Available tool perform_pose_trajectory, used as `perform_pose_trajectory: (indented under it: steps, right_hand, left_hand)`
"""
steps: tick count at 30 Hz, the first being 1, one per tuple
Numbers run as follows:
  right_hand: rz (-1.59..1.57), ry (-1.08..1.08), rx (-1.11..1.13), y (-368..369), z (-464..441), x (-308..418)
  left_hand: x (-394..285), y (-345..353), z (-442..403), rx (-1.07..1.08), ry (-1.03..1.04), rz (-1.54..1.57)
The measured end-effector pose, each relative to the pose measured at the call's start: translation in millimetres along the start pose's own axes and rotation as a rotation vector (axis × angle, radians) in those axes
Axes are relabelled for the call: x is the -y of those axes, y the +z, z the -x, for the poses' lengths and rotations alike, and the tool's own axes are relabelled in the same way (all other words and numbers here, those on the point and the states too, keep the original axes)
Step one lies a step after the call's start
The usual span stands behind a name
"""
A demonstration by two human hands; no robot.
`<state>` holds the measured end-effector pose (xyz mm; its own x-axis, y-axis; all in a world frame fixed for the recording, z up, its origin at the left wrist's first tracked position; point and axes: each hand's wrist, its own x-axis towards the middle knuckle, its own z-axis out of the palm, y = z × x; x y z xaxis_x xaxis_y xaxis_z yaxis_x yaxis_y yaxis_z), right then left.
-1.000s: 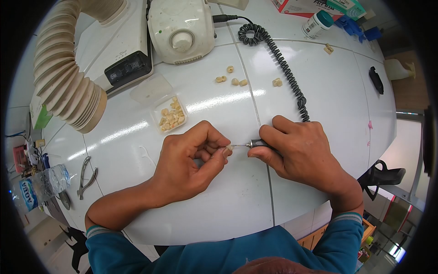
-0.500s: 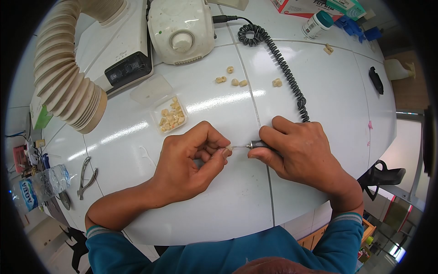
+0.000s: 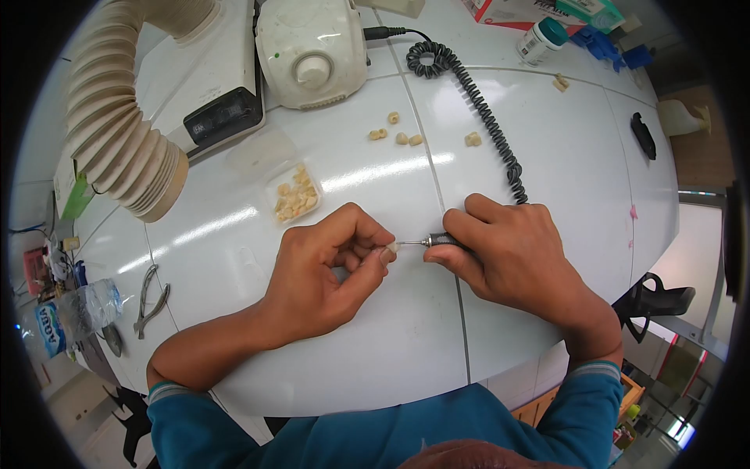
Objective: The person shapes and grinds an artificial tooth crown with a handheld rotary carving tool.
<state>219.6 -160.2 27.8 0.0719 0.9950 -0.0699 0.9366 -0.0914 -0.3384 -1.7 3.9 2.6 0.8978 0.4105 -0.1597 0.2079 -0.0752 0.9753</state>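
Between thumb and fingertips, my left hand (image 3: pixel 332 270) pinches a small whitish tooth crown (image 3: pixel 393 247), mostly covered by the fingers. My right hand (image 3: pixel 512 254) is closed round a dark rotary handpiece (image 3: pixel 445 240), whose thin metal bur (image 3: pixel 412 242) points left and meets the crown. From the handpiece side a black coiled cord (image 3: pixel 492 117) runs up to a cream control unit (image 3: pixel 312 55) with a round knob. Beyond my left hand is an open clear box (image 3: pixel 297 195) full of yellowish tooth pieces. Several loose tooth pieces (image 3: pixel 402 138) lie on the white table.
A ribbed suction hose (image 3: pixel 117 133) arches over the left side, beside a white machine (image 3: pixel 211 86). Pliers (image 3: pixel 148 301) and a plastic bottle (image 3: pixel 78 313) are at left. A green-capped jar (image 3: pixel 541 43) and a black object (image 3: pixel 644 137) stand at right.
Both hands keep nearly the same place, with the bur still at the crown. The view has shifted slightly, so the hose and pliers appear a little moved.
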Motion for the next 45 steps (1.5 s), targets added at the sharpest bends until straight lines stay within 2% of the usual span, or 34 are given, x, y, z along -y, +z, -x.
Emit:
perform_pose_trajectory:
  steps: [5, 10, 13, 17, 23, 32, 45]
  right_hand:
    - [-0.059, 0.023, -0.052, 1, -1, -5]
    - [-0.118, 0.086, 0.035, -11, -1, -1]
    - [-0.137, 0.059, 0.021, -11, 0, -4]
    - [-0.124, 0.022, 0.018, -10, 2, -4]
    - [-0.085, 0.010, -0.037, -5, 3, 1]
    - [-0.053, 0.045, -0.013, -6, 0, 2]
    - [0.014, 0.077, 0.047, -7, -2, 7]
  left_hand:
    - [9, 3, 0, -0.032, 0.042, 0.084]
    - [12, 3, -2, -0.070, 0.039, 0.208]
    - [18, 1, -5, -0.046, 0.107, 0.098]
    - [20, 4, -8, -0.115, 0.134, -0.020]
    - [23, 9, -6, -0.139, 0.161, -0.044]
    - [20, 9, -5, -0.118, 0.084, 0.016]
    - [12, 9, -5, -0.077, 0.032, -0.071]
